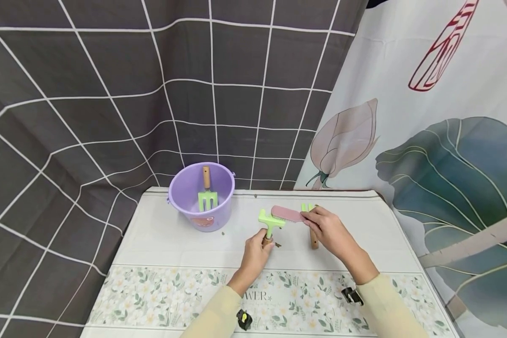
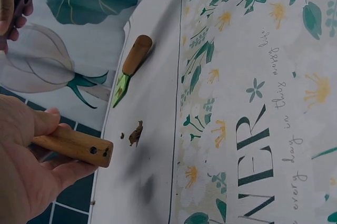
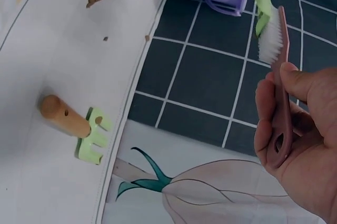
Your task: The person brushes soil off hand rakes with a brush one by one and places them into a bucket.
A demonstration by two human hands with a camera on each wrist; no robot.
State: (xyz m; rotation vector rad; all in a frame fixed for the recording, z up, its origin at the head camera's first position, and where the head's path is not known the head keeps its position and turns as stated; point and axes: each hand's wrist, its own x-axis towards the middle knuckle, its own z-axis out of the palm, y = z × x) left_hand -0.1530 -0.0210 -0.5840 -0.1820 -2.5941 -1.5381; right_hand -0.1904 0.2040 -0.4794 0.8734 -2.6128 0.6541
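My left hand [image 1: 254, 252] grips the wooden handle [image 2: 79, 147] of a small garden rake, whose light-green head [image 1: 271, 220] points up and away. My right hand [image 1: 330, 234] holds a pink brush [image 1: 287, 213] by its handle. Its white bristles [image 3: 270, 39] touch the green rake head in the right wrist view. On the table near my right hand lies a small green garden fork [image 3: 93, 137] with a wooden handle, partly covered by that hand in the head view. Brown crumbs of dirt [image 2: 136, 133] lie on the table below the rake.
A purple bucket [image 1: 179, 199] stands at the table's back left, with another green fork [image 1: 207, 199] inside it. The white table [image 1: 160, 244] has a floral printed strip along its front. A dark grid curtain [image 1: 241, 108] and a white flowered curtain [image 1: 388, 84] hang behind.
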